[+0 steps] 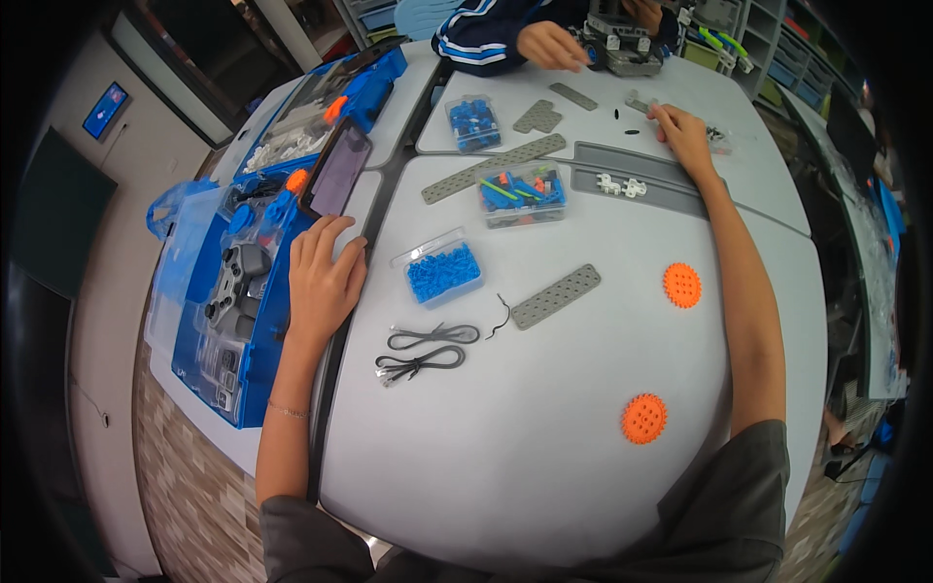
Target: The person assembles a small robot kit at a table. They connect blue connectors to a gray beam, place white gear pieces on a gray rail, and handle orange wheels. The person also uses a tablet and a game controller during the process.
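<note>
My left hand [327, 264] lies with its fingers spread at the table's left side, over the edge of a blue case and just below a dark tablet [340, 167]. Far to the right, my right hand [683, 138] reaches across the table, its fingers drawn together at a small grey piece [639, 101]; the grip itself is partly hidden. Two small black parts [632, 132] lie left of that hand. White connectors [622, 186] rest in a grey tray [593, 182] nearby. Two orange gears [682, 286] and a grey perforated plate [556, 296] lie nearer me.
Clear boxes hold blue pins [444, 272], mixed coloured parts [523, 194] and blue pieces [473, 123]. Grey cables [423, 361] lie coiled. The open blue case [255, 364] holds a grey game controller [236, 287]. Across the table, another person's hand [552, 47] is beside a grey wheeled build [624, 47].
</note>
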Demonstrator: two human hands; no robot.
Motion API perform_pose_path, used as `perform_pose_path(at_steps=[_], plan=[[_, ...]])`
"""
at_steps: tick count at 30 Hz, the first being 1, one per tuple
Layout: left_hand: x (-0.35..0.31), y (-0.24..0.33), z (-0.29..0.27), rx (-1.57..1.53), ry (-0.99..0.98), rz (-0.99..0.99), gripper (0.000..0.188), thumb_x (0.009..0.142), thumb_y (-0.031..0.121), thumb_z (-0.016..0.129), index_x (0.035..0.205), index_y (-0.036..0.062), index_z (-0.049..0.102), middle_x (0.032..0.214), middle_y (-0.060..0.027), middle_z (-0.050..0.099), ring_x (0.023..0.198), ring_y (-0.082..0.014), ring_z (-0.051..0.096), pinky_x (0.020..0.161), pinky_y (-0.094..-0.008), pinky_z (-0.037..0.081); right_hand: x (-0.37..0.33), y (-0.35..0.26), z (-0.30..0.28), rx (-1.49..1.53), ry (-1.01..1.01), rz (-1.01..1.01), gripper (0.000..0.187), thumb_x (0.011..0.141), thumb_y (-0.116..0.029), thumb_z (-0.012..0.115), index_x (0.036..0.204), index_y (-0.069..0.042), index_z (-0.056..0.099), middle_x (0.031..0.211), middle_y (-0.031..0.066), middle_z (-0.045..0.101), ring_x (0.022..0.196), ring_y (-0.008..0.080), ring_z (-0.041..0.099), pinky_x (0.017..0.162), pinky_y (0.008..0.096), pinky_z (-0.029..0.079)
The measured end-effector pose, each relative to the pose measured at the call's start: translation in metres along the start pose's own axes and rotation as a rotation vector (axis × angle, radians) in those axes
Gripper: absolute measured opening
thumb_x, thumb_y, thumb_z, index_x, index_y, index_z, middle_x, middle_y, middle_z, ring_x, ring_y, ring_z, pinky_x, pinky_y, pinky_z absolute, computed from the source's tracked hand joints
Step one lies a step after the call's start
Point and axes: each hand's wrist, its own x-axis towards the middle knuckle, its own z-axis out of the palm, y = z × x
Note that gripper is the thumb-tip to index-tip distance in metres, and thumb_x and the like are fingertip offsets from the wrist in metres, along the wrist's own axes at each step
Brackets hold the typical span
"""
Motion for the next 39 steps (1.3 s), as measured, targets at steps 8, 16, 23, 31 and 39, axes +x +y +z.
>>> perform_pose_path(at_steps=[8, 16, 23, 31, 39], plan=[[0.000, 0.000, 0.000, -0.010, -0.010, -0.013, 0.020, 0.082, 0.004, 0.074, 0.102, 0.0044, 0.071, 0.125, -0.0113, 0.064, 0.121, -0.0331, 0.059, 0.096, -0.0444, 0.044, 0.001, 0.002, 0.001, 0.002, 0.009, 0.023, 0.045, 0.104, -0.042, 0.056, 0.098, -0.003, 0.077, 0.060, 0.0067, 0.062, 0.057, 0.0165, 0.057, 0.060, 0.0345, 0.046], [0.000, 0.000, 0.000, -0.006, -0.009, -0.015, 0.019, 0.082, 0.003, 0.074, 0.101, 0.0044, 0.071, 0.123, -0.0112, 0.064, 0.121, -0.0330, 0.059, 0.097, -0.0444, 0.044, 0.001, -0.001, -0.001, -0.004, -0.008, 0.030, 0.047, 0.104, -0.044, 0.056, 0.099, -0.003, 0.077, 0.061, 0.0066, 0.062, 0.058, 0.0167, 0.058, 0.061, 0.0345, 0.046], [0.000, 0.001, 0.001, -0.010, -0.003, -0.015, 0.019, 0.082, 0.003, 0.074, 0.101, 0.0048, 0.071, 0.123, -0.0107, 0.064, 0.121, -0.0326, 0.059, 0.097, -0.0444, 0.044, 0.001, -0.001, 0.000, -0.006, -0.011, 0.037, 0.046, 0.104, -0.043, 0.056, 0.099, -0.003, 0.077, 0.062, 0.0062, 0.062, 0.059, 0.0164, 0.057, 0.061, 0.0345, 0.046], [0.000, 0.001, 0.001, -0.006, -0.005, -0.017, 0.019, 0.082, 0.004, 0.074, 0.100, 0.0046, 0.071, 0.124, -0.0108, 0.064, 0.122, -0.0326, 0.059, 0.097, -0.0444, 0.044, 0.002, 0.001, -0.001, -0.005, -0.015, 0.017, 0.045, 0.104, -0.042, 0.055, 0.097, -0.003, 0.077, 0.061, 0.0059, 0.062, 0.058, 0.0161, 0.057, 0.060, 0.0343, 0.046], [0.010, -0.016, 0.015, 0.282, -0.066, -0.036, 0.026, 0.093, 0.019, 0.069, 0.115, 0.0065, 0.071, 0.139, -0.0126, 0.057, 0.136, -0.0322, 0.049, 0.109, -0.0503, 0.037, 0.002, 0.004, 0.002, 0.014, 0.007, 0.020, 0.045, 0.104, -0.042, 0.055, 0.097, -0.003, 0.077, 0.061, 0.0061, 0.063, 0.058, 0.0159, 0.057, 0.060, 0.0341, 0.046]])
